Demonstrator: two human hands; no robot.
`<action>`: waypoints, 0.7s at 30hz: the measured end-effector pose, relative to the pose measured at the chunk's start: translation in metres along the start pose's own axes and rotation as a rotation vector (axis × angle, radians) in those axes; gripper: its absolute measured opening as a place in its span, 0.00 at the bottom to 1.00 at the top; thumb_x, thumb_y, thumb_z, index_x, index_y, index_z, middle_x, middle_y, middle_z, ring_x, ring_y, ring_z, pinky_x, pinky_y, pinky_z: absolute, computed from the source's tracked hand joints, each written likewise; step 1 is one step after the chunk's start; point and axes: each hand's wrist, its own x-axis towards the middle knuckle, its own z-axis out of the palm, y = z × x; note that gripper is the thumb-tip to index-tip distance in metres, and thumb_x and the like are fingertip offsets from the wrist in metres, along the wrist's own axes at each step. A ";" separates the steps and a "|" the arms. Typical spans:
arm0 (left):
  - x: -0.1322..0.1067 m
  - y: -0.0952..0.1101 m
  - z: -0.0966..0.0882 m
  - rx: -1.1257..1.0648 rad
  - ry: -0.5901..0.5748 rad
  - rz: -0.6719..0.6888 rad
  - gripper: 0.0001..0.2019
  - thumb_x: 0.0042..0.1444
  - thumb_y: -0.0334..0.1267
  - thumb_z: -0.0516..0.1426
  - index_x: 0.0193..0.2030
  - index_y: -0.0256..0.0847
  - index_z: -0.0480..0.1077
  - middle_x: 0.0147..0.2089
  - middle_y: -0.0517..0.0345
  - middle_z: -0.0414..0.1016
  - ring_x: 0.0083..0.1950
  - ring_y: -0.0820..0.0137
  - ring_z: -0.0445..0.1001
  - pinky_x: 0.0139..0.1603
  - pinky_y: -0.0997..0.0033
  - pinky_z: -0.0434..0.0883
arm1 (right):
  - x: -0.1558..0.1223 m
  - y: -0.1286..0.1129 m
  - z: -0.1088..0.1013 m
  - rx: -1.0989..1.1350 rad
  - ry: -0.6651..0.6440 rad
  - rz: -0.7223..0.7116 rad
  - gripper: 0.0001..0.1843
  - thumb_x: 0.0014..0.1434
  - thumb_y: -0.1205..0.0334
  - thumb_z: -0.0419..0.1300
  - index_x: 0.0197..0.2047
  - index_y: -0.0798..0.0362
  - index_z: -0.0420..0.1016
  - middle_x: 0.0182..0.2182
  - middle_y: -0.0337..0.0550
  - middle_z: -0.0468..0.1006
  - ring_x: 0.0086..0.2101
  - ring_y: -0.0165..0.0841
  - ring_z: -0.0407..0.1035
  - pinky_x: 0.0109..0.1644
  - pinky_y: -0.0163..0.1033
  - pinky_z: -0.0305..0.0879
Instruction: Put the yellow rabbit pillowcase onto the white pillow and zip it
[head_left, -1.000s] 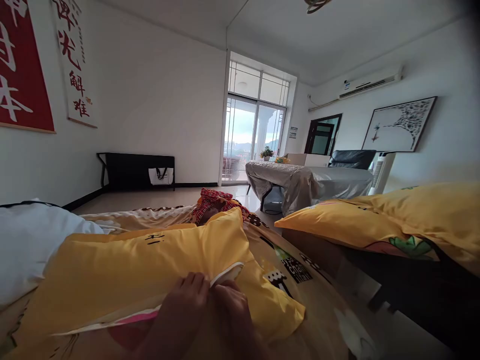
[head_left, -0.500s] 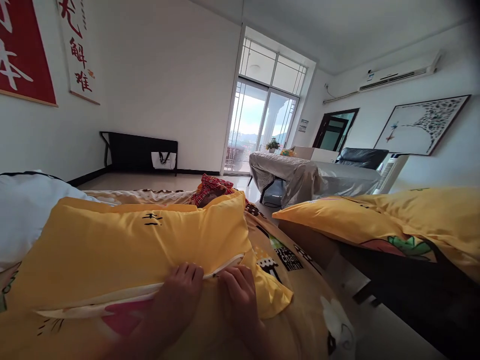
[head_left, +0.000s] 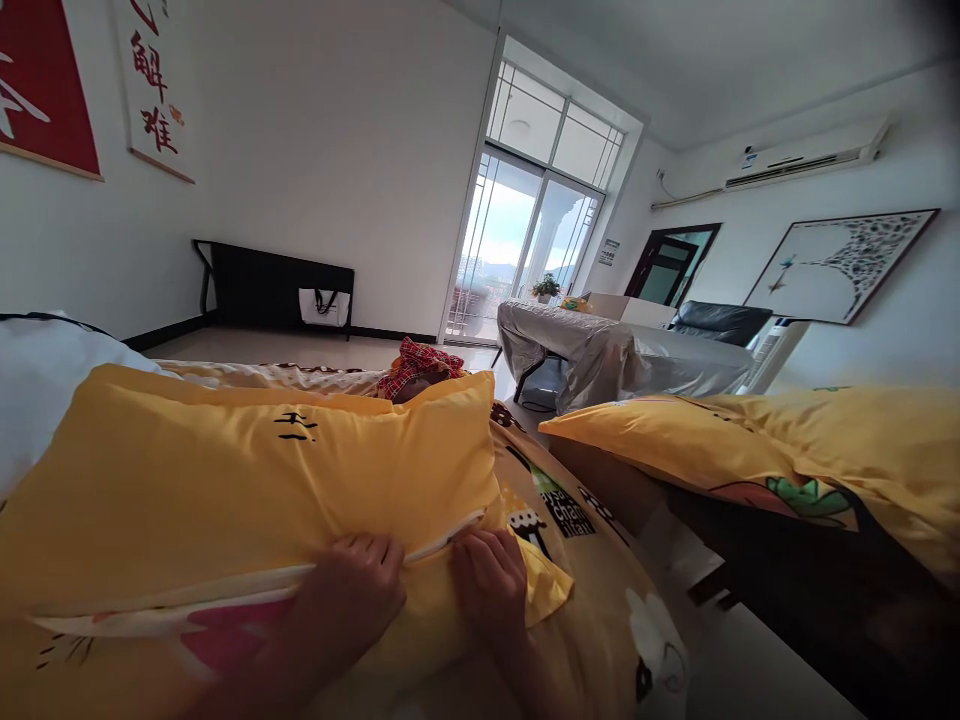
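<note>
On the tan patterned bedding (head_left: 600, 590), a yellow fabric pillowcase (head_left: 247, 490) lies beneath the left hand (head_left: 360, 580) and right hand (head_left: 491, 580), both curled closed on its white-edged opening (head_left: 439, 540), best held taut between them.

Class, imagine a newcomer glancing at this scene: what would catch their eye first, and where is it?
Probably the plump yellow fabric pillow across the foreground, with the left hand and right hand at its pale strip. Next might come the tall, bright glass door in the back wall, then the red hanging scroll with white characters at upper left.
</note>
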 end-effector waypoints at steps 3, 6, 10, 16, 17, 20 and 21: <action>-0.002 0.002 0.003 0.037 0.045 0.014 0.09 0.52 0.25 0.50 0.29 0.37 0.70 0.30 0.52 0.73 0.33 0.62 0.74 0.34 0.64 0.69 | 0.000 0.008 -0.002 -0.038 0.000 0.030 0.07 0.57 0.73 0.57 0.34 0.51 0.69 0.28 0.41 0.75 0.31 0.33 0.65 0.39 0.40 0.60; -0.004 0.006 0.003 0.094 0.068 0.042 0.09 0.51 0.25 0.51 0.27 0.36 0.70 0.29 0.52 0.72 0.31 0.63 0.73 0.31 0.66 0.67 | 0.001 0.014 -0.004 -0.099 -0.010 0.067 0.07 0.57 0.72 0.57 0.30 0.51 0.67 0.24 0.39 0.71 0.29 0.33 0.64 0.37 0.38 0.59; -0.007 0.012 0.001 0.144 0.058 0.085 0.09 0.49 0.24 0.52 0.24 0.38 0.70 0.27 0.53 0.71 0.29 0.62 0.72 0.27 0.66 0.64 | 0.003 0.018 -0.005 -0.150 0.004 0.122 0.11 0.56 0.70 0.56 0.24 0.50 0.61 0.21 0.37 0.66 0.26 0.31 0.61 0.32 0.35 0.58; -0.013 0.018 0.006 0.154 0.334 0.150 0.08 0.39 0.23 0.55 0.18 0.40 0.66 0.22 0.57 0.68 0.23 0.64 0.68 0.22 0.67 0.58 | 0.008 0.022 -0.011 -0.256 0.046 0.164 0.13 0.54 0.70 0.54 0.21 0.50 0.56 0.18 0.33 0.60 0.22 0.27 0.58 0.28 0.32 0.55; -0.014 0.019 0.008 0.149 0.391 0.155 0.08 0.38 0.23 0.55 0.17 0.40 0.65 0.21 0.58 0.67 0.22 0.64 0.67 0.22 0.67 0.56 | 0.008 0.022 -0.012 -0.268 0.045 0.166 0.14 0.54 0.69 0.54 0.21 0.50 0.55 0.18 0.33 0.60 0.21 0.27 0.57 0.27 0.32 0.55; -0.016 0.022 0.010 0.127 0.482 0.185 0.08 0.35 0.24 0.55 0.15 0.42 0.64 0.20 0.59 0.66 0.21 0.63 0.64 0.20 0.66 0.53 | 0.011 0.022 -0.016 -0.300 0.016 0.184 0.13 0.53 0.69 0.53 0.21 0.50 0.53 0.18 0.33 0.59 0.21 0.26 0.57 0.27 0.31 0.54; -0.016 0.022 0.010 0.123 0.496 0.194 0.08 0.34 0.24 0.55 0.15 0.42 0.64 0.20 0.59 0.66 0.21 0.63 0.64 0.20 0.66 0.53 | 0.012 0.022 -0.018 -0.312 0.000 0.194 0.13 0.52 0.68 0.53 0.21 0.50 0.53 0.18 0.33 0.59 0.21 0.26 0.57 0.26 0.31 0.53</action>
